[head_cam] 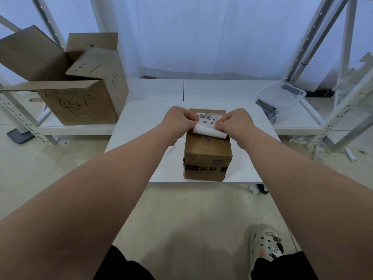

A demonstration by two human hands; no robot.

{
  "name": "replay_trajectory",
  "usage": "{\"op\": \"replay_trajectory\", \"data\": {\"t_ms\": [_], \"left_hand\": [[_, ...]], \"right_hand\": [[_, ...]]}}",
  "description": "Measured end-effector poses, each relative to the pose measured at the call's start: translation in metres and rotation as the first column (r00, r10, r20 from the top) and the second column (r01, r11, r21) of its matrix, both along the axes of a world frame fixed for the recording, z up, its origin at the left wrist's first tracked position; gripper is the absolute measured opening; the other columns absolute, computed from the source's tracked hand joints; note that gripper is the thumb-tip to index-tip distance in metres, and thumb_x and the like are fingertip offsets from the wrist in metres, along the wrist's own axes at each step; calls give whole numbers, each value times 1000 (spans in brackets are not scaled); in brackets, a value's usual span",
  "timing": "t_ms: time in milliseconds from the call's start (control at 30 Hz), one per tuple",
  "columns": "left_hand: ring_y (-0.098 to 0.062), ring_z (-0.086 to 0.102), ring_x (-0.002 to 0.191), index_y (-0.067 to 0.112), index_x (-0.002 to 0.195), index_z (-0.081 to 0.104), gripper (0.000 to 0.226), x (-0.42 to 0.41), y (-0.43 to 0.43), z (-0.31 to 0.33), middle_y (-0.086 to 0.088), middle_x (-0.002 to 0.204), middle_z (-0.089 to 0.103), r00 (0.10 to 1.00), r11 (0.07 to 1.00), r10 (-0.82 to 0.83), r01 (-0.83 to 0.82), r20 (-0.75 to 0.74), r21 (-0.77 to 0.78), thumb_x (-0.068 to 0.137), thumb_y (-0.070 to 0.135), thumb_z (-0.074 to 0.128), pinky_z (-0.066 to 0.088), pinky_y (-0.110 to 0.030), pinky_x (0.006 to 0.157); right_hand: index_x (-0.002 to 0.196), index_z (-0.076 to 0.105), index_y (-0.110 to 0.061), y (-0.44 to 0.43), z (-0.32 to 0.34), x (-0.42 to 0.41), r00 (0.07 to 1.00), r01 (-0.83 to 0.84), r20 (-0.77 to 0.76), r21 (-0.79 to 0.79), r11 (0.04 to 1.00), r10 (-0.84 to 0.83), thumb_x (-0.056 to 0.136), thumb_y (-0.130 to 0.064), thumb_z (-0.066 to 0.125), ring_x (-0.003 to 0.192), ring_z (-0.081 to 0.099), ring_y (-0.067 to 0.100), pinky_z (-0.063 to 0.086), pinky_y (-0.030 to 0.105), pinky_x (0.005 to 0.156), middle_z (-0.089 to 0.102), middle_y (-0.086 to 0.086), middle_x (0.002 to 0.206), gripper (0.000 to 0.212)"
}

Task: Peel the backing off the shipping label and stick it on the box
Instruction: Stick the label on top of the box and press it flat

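Pinches the left edge of the shipping label [209, 117] with the left hand [178, 121] and the right edge with the right hand [237, 123], both clamped on the paper, presumably to hold it taut and square for laying down. Holds it over the far half of the top of the box [207, 156], barcode end lying on the cardboard, near end curling up white, backing or underside hard to tell. Has the box standing near the front of the white table [141, 128], within reach of both arms. Beyond, an open carton [80, 98] far left, a clear tub [282, 96] far right.
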State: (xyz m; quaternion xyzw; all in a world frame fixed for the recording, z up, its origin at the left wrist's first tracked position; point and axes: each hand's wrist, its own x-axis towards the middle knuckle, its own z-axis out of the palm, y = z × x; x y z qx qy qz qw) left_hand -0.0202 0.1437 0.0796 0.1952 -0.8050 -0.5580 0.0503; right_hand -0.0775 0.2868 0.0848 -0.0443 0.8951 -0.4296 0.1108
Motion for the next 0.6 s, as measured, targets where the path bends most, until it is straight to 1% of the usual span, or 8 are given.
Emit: {"op": "replay_trajectory", "data": {"t_ms": [67, 133, 233, 300, 367, 467, 533, 600], "left_hand": [[-20, 58, 93, -1, 99, 68, 18, 0, 0, -1, -8, 103, 60, 1000, 999, -1, 1, -1, -43, 84, -6, 58, 51, -19, 79], [-21, 58, 96, 3, 95, 68, 17, 0, 0, -1, -9, 105, 61, 1000, 997, 4, -4, -1, -80, 84, -5, 58, 53, -24, 81], [-22, 59, 99, 7, 91, 69, 16, 0, -2, -2, -9, 110, 64, 1000, 989, -3, 2, -10, -150, 84, -4, 58, 52, -32, 92], [-20, 57, 96, 5, 96, 69, 19, 1, -1, -2, -9, 110, 65, 1000, 977, -24, 20, -15, -212, 84, -3, 57, 51, -32, 92], [-17, 55, 95, 5, 99, 70, 23, 1, 0, -2, -8, 110, 65, 999, 964, -38, 31, -21, -264, 83, -3, 56, 49, -27, 89], [-17, 56, 97, 7, 102, 70, 25, 2, 2, -1, -8, 111, 65, 998, 944, -56, 46, -20, -328, 84, -2, 55, 46, -24, 85], [-19, 57, 100, 7, 103, 69, 24, 2, 2, 0, -8, 111, 65, 998, 935, -59, 50, -15, -350, 85, -1, 56, 47, -26, 86], [-20, 57, 99, 8, 103, 69, 24, 3, 1, 0, -7, 109, 64, 998, 936, -61, 53, -14, -349, 85, -1, 56, 47, -25, 84]], "right_hand": [[98, 70, 2, 1, 0, 1, 1000, -4, -14, 7, 1000, 4, 80, -3, 63, 90, 57, 23, 54, 41, 87, 66, 15, 108, 20], [97, 71, 1, 1, 1, 2, 1000, -9, -17, 6, 1000, 9, 79, -3, 65, 89, 56, 23, 55, 41, 89, 65, 15, 109, 19], [96, 71, 1, 1, 1, 5, 1000, -14, -24, 10, 1000, 14, 79, -3, 65, 96, 60, 26, 54, 43, 90, 65, 15, 110, 18], [96, 71, 2, 0, 2, 6, 999, -17, -43, 26, 1000, 19, 79, -2, 64, 99, 61, 28, 54, 44, 89, 66, 16, 110, 19], [98, 71, 3, -1, 2, 6, 997, -27, -67, 70, 997, 32, 80, -3, 63, 101, 61, 29, 54, 45, 89, 66, 17, 110, 20], [98, 71, 1, -2, 3, 7, 994, -45, -91, 115, 992, 56, 81, -4, 63, 94, 59, 25, 53, 43, 90, 67, 16, 108, 20], [99, 70, 1, -2, 3, 6, 993, -44, -100, 128, 991, 57, 81, -5, 63, 93, 58, 25, 54, 42, 88, 67, 16, 108, 20], [100, 69, 1, -3, 4, 6, 993, -47, -98, 134, 990, 60, 81, -5, 63, 95, 59, 25, 55, 40, 87, 67, 16, 108, 21]]}}
